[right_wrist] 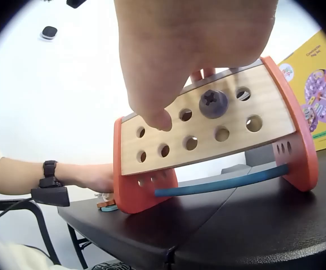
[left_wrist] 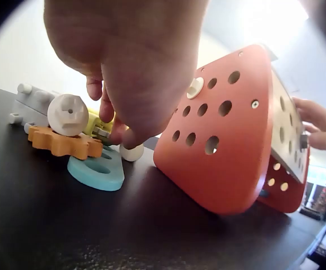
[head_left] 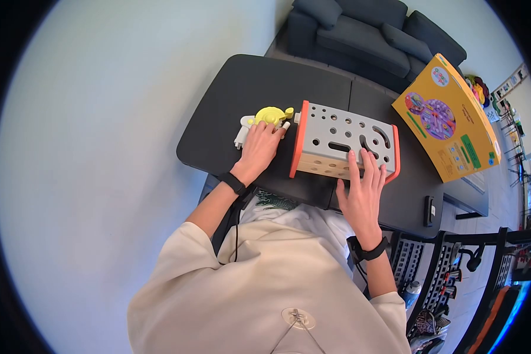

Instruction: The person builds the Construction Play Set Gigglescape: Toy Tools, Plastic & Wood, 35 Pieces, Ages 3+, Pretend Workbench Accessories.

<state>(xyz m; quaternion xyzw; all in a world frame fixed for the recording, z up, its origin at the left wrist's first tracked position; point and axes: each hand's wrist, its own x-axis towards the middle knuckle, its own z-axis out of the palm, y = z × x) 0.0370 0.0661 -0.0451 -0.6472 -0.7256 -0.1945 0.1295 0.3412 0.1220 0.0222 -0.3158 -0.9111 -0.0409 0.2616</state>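
Note:
A toy workbench box with holes and slots in its grey top [head_left: 342, 121] and red end panels [left_wrist: 225, 129] stands on the black table. My right hand [head_left: 363, 192] rests on its near right top edge, fingers straight. In the right wrist view the thumb lies against the wooden side panel [right_wrist: 171, 149], left of a dark grey screw [right_wrist: 213, 104]. My left hand [head_left: 259, 150] reaches down into loose parts left of the box, fingertips at a yellow piece [head_left: 269, 115]. Around it lie an orange gear [left_wrist: 64, 142], a light blue piece [left_wrist: 98, 171] and a white nut [left_wrist: 68, 115].
A yellow product box [head_left: 448, 124] stands tilted at the table's right. Near the right table edge lies a small black device [head_left: 429, 211]. A blue bar [right_wrist: 225, 183] spans the toy's underside. A dark sofa [head_left: 366, 38] is behind the table, a wall [head_left: 130, 118] at left.

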